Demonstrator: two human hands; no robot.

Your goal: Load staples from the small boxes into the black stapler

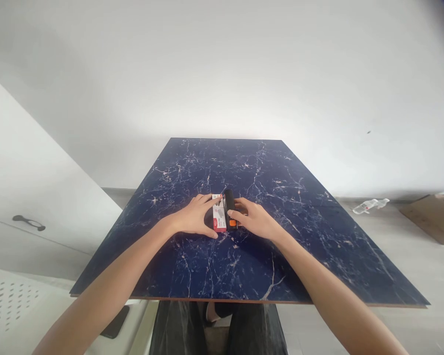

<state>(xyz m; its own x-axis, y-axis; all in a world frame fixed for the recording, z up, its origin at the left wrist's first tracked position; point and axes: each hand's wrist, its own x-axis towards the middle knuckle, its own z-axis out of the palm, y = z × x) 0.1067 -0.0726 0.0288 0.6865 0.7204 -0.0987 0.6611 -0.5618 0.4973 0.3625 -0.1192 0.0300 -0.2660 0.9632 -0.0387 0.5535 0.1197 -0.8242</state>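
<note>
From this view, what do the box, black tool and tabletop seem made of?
Box, probably smooth printed card: flat, sharp-edged faces. Black tool, likely satin plastic: even, dark surface. Tabletop, perhaps satin laminate board: thin brown edge below blue veining.

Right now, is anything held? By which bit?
Right grip holds the black gadget by its right side, thumb on top. Left grip touches the printed box; hold unclear.

The left forearm (133,266) and right forearm (321,271) are slanting in, bare, from the near corners toward each other. The left hand (195,216) is showing its back, its forefinger (211,201) stretching to the far right, its thumb (210,232) angling to the near right. The right hand (257,219) is holding a closed grip, thumb pointing left, fingers (240,201) bending on the far side.
</note>
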